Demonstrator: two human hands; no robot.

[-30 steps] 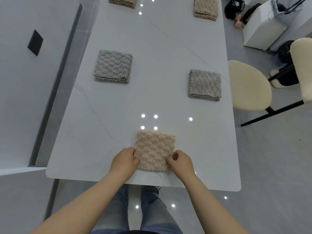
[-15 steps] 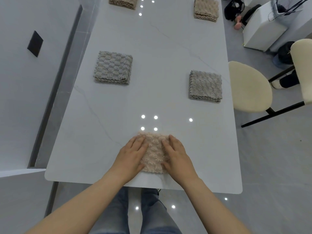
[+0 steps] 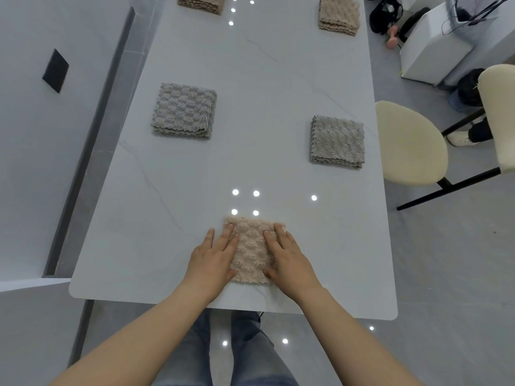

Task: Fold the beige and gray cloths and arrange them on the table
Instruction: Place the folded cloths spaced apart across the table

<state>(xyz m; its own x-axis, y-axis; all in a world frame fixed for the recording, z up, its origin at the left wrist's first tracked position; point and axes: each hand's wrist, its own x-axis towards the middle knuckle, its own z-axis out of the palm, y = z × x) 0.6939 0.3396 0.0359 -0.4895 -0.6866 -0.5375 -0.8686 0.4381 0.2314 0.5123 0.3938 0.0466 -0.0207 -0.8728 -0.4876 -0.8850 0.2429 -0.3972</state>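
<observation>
Beige cloth [image 3: 250, 249], folded square, lies near the tabletop [image 3: 250, 79] front edge under both palms: left hand [image 3: 213, 259] and right hand [image 3: 288, 260] press it with straight fingers. Beyond sit two folded gray cloths [image 3: 184, 111] [image 3: 337, 142], then two beige stacks [image 3: 338, 13] [image 3: 201, 3].

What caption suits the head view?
The left hand and right hand press the folded beige cloth flat on the white table.

The top edge cropped the far-left beige cloth [image 3: 200, 4]. Our left hand [image 3: 214, 259] and right hand [image 3: 289, 263] hid both sides of the near cloth [image 3: 250, 246].
</observation>
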